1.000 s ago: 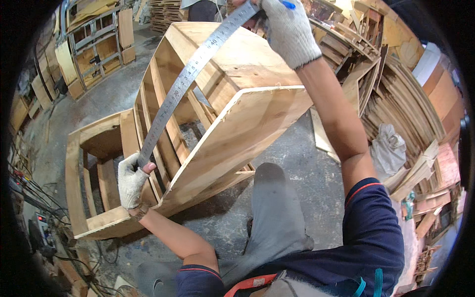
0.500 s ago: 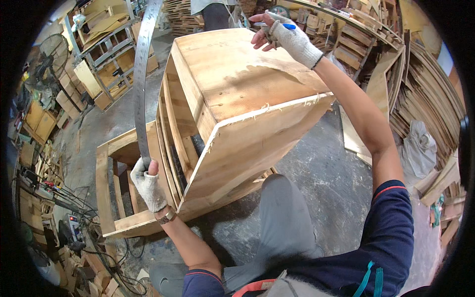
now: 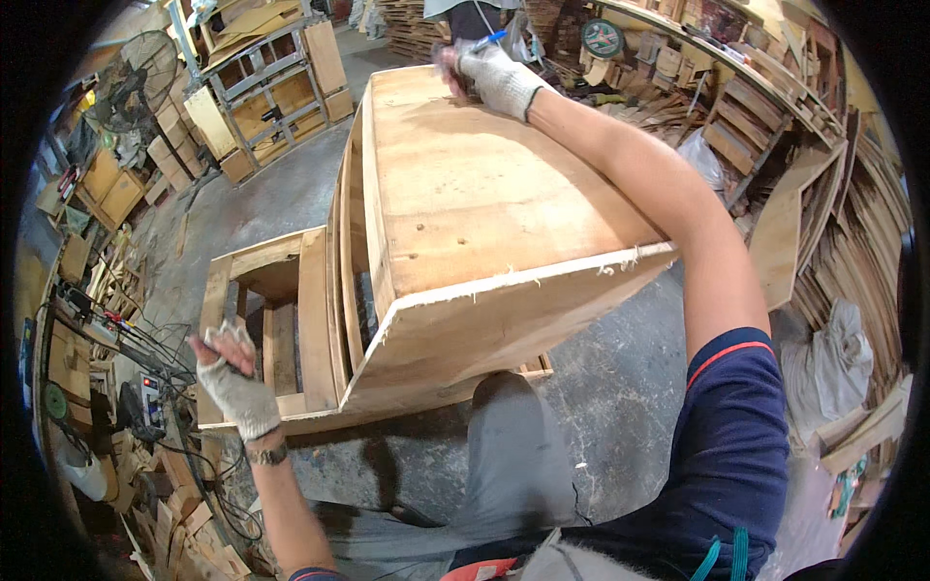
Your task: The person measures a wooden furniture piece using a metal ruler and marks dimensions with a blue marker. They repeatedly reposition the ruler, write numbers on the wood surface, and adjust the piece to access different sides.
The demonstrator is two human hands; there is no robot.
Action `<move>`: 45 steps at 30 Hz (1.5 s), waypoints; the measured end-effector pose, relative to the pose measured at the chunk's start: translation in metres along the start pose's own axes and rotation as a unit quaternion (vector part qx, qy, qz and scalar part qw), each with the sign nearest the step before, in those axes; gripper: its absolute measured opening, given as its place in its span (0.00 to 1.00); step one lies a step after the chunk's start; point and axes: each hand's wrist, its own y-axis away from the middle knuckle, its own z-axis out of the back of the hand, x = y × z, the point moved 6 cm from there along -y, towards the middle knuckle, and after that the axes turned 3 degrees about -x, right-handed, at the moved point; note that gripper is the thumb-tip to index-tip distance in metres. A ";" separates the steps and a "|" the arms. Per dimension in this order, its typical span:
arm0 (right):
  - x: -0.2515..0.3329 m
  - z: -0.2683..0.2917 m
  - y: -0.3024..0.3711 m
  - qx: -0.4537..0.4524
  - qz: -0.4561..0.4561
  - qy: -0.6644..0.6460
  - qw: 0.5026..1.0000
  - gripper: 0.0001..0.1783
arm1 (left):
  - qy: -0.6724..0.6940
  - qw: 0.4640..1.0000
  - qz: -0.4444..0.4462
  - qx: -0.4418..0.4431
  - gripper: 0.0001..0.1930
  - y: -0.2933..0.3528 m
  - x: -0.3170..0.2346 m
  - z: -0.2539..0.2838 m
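A large plywood-covered wooden frame (image 3: 504, 184) stands in front of me, ragged white fibres along its panel edge. Attached low on its left is an open slatted section (image 3: 315, 320). My left hand (image 3: 237, 387), in a fingerless knitted glove, hovers over that section's near left corner. Its fingers are apart and nothing is in them. Reaching across to the far end of the top panel is my right hand (image 3: 494, 77), gloved alike, its fingertips blurred. A blue pen (image 3: 491, 41) sticks out from between its fingers. Whether the fingertips touch the panel is hard to tell.
A grey-trousered leg of mine (image 3: 513, 455) is against the frame's near side. Wood scraps and cables (image 3: 208, 484) lie at lower left, a pedestal fan (image 3: 136, 77) beyond. Curved boards (image 3: 862, 242) stack at right; another person (image 3: 475, 19) stands past the far end.
A long metal ruler that my left hand held upright is out of view, and that hand has opened and moved left and down. My right hand has moved left and farther away.
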 end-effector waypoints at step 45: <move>0.063 -0.031 0.053 0.042 -0.011 0.526 0.849 0.27 | -0.006 0.984 -0.129 -0.126 0.39 -0.001 -0.026 0.278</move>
